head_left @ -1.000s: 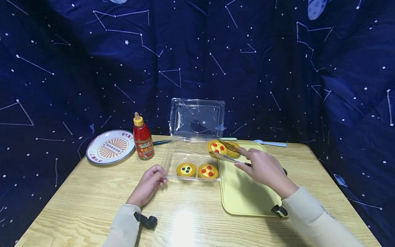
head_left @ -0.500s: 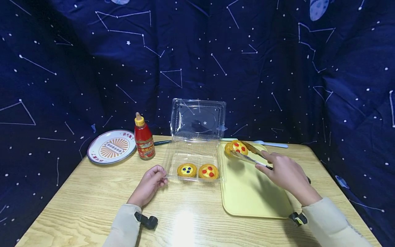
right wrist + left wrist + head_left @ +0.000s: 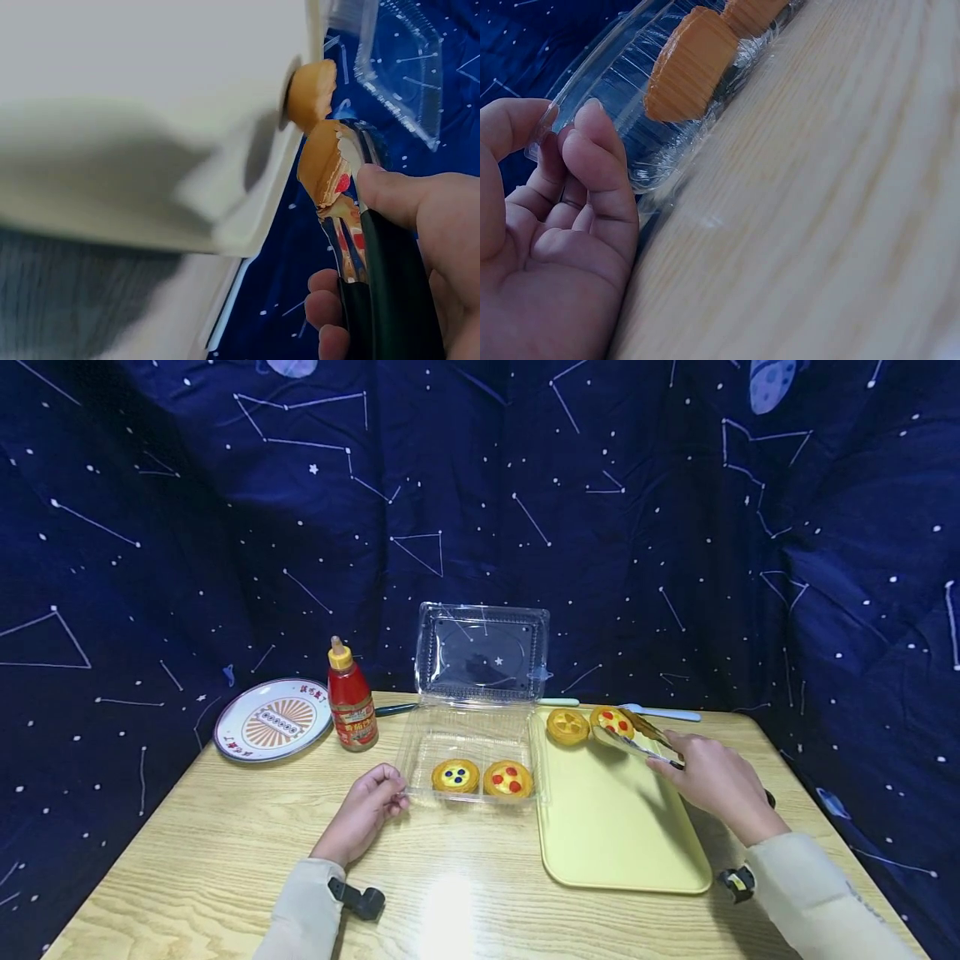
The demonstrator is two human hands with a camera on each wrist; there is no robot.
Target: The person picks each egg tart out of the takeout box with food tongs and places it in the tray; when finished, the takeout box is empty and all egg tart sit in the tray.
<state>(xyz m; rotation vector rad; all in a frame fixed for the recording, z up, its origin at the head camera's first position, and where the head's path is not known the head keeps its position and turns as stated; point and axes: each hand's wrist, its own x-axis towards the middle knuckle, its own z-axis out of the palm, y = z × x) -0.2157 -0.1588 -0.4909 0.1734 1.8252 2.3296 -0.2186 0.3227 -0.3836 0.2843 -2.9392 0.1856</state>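
Observation:
My right hand (image 3: 716,777) grips black-handled metal tongs (image 3: 401,285), whose tips hold an egg tart with red dots (image 3: 615,720) close over the far part of the yellow tray (image 3: 615,835). Just left of it, a plain egg tart (image 3: 567,727) sits on the tray. My left hand (image 3: 366,810) pinches the front left corner of a clear plastic container (image 3: 442,735) between thumb and fingers. The container's lid (image 3: 482,652) stands up. Inside, in the front compartments, lie a tart with blue dots (image 3: 455,775) and another red-dotted tart (image 3: 508,779).
A red sauce bottle (image 3: 352,710) with a yellow cap stands left of the container, beside a patterned plate (image 3: 272,720). Behind the tray lie a light blue fork (image 3: 667,713) and a pale green handle (image 3: 558,702). A dark green handle (image 3: 396,709) shows behind the bottle.
My right hand has moved right with the tongs, carrying the red-dotted tart from over the container's edge, past the plain tart, to its right. My left hand has stayed at the container's corner.

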